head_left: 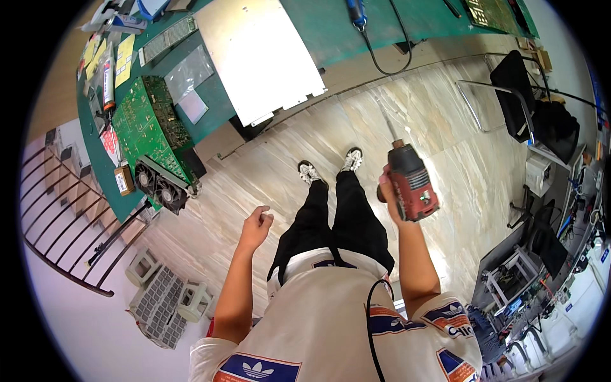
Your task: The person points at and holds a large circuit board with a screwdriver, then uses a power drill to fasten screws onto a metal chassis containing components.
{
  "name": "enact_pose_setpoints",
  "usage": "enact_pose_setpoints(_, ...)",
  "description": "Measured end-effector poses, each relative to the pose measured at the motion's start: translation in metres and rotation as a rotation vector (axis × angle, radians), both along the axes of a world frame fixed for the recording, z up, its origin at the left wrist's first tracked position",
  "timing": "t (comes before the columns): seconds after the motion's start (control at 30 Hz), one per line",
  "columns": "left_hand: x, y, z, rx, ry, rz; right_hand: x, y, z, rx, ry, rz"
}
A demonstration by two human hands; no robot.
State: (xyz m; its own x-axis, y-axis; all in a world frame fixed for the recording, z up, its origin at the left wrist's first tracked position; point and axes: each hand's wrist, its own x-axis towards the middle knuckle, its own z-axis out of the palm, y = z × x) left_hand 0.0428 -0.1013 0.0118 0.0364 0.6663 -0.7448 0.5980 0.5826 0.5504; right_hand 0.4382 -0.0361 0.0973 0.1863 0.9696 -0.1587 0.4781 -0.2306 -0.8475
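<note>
My right hand (391, 196) is wrapped round the handle of a red and black cordless power driver (414, 181). Its long thin bit points forward, over the floor and away from the workbench. My left hand (256, 228) hangs in the air to the left of my legs, loosely curled with the thumb and forefinger apart and nothing in it. Ahead, a large pale metal panel (261, 57) lies on the green-topped workbench (328, 28) and overhangs its near edge. Left of the panel sits a green circuit board (135, 118) with twin black fans (162, 184) at its near end.
A blue-handled corded tool (358, 14) lies on the bench, its cable looping over the edge. Sealant tube (109, 76) and clear plastic bag (189, 71) lie left. A black chair (512, 92) stands right; a stair railing (70, 251) runs along the left.
</note>
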Motion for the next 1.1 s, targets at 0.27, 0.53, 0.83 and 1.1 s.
enact_pose_setpoints(0.27, 0.094, 0.059, 0.061, 0.169, -0.137, -0.122, -0.002, -0.045, -0.042, -0.066, -0.041, 0.061)
enact_pose_setpoints(0.53, 0.141, 0.135, 0.042, 0.614, -0.121, -0.075, 0.004, -0.012, -0.077, 0.029, 0.160, -0.007)
enact_pose_setpoints(0.83, 0.164, 0.246, 0.029, 1.424, 0.249, -0.444, -0.015, 0.019, -0.189, 0.028, 0.221, 0.044)
enact_pose_setpoints(1.1, 0.153, 0.252, -0.010, 1.427, 0.375, -0.638, -0.037, 0.031, -0.261, 0.200, 0.748, 0.042)
